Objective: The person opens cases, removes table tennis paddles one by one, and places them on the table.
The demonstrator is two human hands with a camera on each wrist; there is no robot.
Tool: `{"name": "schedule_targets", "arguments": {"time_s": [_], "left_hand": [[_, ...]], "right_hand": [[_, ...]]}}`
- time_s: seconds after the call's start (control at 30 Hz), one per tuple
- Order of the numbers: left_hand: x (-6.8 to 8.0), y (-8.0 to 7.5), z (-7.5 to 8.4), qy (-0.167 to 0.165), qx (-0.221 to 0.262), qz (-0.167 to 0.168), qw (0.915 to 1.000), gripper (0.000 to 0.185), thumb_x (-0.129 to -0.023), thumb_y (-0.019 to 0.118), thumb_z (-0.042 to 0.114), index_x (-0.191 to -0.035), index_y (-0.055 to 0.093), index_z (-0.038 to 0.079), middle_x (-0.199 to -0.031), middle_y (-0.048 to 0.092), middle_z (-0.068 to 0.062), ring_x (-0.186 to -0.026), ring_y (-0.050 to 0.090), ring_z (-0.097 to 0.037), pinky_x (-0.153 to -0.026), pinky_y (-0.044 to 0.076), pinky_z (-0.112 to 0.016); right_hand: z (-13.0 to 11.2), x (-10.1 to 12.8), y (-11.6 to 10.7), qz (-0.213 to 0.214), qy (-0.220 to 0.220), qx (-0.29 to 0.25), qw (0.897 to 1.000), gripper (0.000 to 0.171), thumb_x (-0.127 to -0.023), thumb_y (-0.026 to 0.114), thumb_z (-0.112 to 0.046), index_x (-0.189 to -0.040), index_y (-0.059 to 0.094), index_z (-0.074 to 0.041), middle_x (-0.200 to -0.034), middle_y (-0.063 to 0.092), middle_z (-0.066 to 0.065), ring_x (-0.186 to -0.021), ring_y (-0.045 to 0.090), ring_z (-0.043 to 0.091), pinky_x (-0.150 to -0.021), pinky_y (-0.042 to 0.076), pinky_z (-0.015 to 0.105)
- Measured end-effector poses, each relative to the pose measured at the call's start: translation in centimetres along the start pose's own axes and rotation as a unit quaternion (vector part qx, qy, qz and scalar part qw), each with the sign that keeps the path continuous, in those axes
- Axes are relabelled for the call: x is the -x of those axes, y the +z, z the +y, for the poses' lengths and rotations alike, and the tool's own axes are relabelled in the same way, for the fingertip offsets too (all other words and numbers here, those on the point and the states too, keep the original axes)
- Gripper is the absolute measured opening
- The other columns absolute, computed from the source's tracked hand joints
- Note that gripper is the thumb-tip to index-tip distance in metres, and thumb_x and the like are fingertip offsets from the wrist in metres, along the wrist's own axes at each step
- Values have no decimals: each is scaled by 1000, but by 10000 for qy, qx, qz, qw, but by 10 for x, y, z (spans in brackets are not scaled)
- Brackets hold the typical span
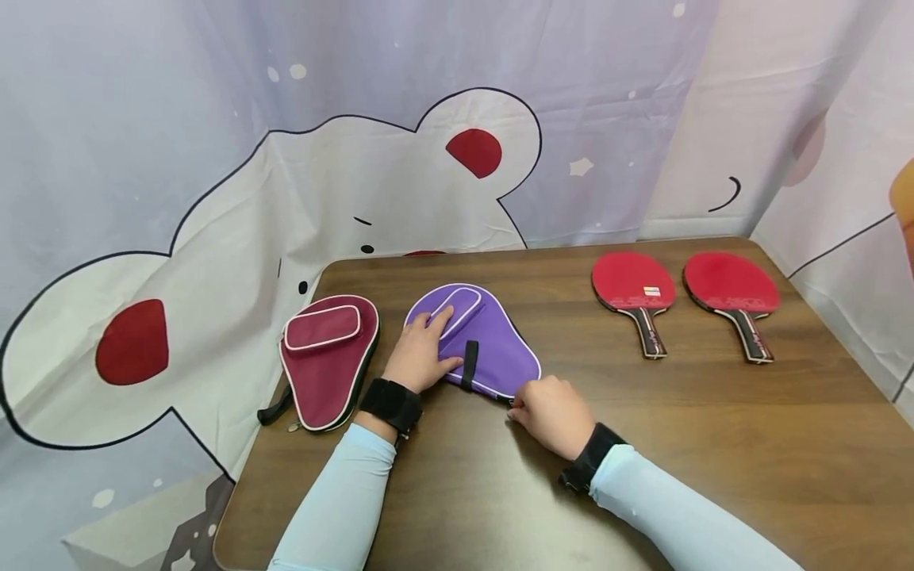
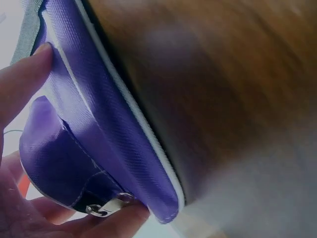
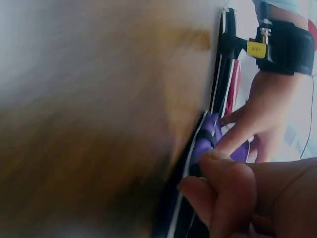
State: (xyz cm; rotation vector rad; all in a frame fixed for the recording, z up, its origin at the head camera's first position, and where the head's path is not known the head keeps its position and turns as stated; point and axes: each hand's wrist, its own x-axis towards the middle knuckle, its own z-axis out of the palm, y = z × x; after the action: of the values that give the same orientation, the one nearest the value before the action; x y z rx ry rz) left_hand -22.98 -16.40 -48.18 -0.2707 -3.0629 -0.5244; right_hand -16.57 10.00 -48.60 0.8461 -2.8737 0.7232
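A purple paddle case (image 1: 496,353) lies on the brown table (image 1: 678,452), its narrow end towards me. My left hand (image 1: 428,345) rests flat on it beside the small front pocket, fingers fairly straight; the left wrist view shows the fingers (image 2: 22,82) lying over the purple case (image 2: 104,129). At the narrow tip my right hand (image 1: 517,408) pinches the zipper pull. In the right wrist view, thumb and forefinger (image 3: 225,171) press together at the purple case (image 3: 205,141) edge. The pull itself is hidden by the fingers.
A maroon case (image 1: 324,361) of the same shape lies to the left, near the table's left edge. Two red paddles (image 1: 634,289) (image 1: 730,285) lie side by side at the back right, handles towards me. A printed curtain hangs behind the table.
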Motion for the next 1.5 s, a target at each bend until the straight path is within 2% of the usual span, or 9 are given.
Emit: {"name": "schedule_targets", "arguments": {"time_s": [0.23,0.43,0.6,0.73,0.83,1.0,1.17,1.33,1.5], "left_hand": [[-2,8,4,169,20,8,9999,95,-91,92,43,-169,43,19,-156,51,-29,-135,58,-53,-117,46,-60],[-1,10,1,410,128,74,9991,67,-104,78,29,-164,52,19,-154,57,-22,-138,58,-47,-121,43,-57],[-4,4,-3,870,326,7,9957,58,-107,71,10,-162,54,13,-158,58,-19,-149,52,-38,-128,34,-54],[-8,-2,-6,942,448,-270,9942,60,-106,70,5,-162,52,17,-162,56,-15,-156,44,-38,-125,34,-66],[-12,-3,-5,687,229,-405,9965,63,-107,71,9,-164,49,23,-164,55,-9,-160,38,-37,-119,33,-78],[-13,-2,-2,370,-469,511,9969,56,-102,81,15,-152,57,15,-151,63,-13,-144,53,-39,-103,52,-65],[-7,-2,-1,205,-260,1236,9918,38,-95,89,15,-124,65,7,-121,55,-16,-113,56,-37,-84,55,-53],[4,-3,7,316,479,744,9956,35,-99,86,23,-125,69,7,-117,54,-10,-105,62,-29,-94,56,-47],[19,-5,14,517,1370,465,9881,34,-102,83,23,-130,73,7,-125,60,-9,-109,70,-23,-95,59,-42]], "right_hand": [[-4,-6,4,-118,25,173,9998,22,-85,95,-23,-72,78,-21,-68,69,-10,-60,65,15,-57,55,41],[23,-2,-9,-295,-46,-627,9976,24,-94,88,-28,-72,78,-24,-62,62,-20,-56,54,1,-55,49,29],[53,-10,-21,47,614,-1265,9901,19,-99,83,-26,-81,79,-21,-69,66,-16,-62,59,5,-62,50,31],[68,-17,-19,-321,1147,-2139,9696,16,-104,78,-23,-99,81,-8,-80,78,-4,-67,72,14,-66,57,32],[70,-21,-8,-762,1455,-3081,9371,24,-107,74,-20,-112,78,3,-91,82,8,-74,79,23,-64,62,35],[62,-24,11,-922,1540,-3921,9023,27,-108,71,-11,-122,70,12,-94,81,13,-80,79,26,-65,65,36],[52,-30,18,-684,1490,-4222,8916,30,-106,72,-8,-126,67,14,-93,80,13,-81,78,26,-67,65,35],[48,-33,19,-454,1615,-4295,8873,33,-105,73,-8,-128,64,15,-92,79,11,-79,77,25,-65,64,35],[38,-35,11,-21,1546,-4217,8935,38,-104,75,-8,-132,63,14,-96,78,13,-77,76,26,-62,63,34]]}}
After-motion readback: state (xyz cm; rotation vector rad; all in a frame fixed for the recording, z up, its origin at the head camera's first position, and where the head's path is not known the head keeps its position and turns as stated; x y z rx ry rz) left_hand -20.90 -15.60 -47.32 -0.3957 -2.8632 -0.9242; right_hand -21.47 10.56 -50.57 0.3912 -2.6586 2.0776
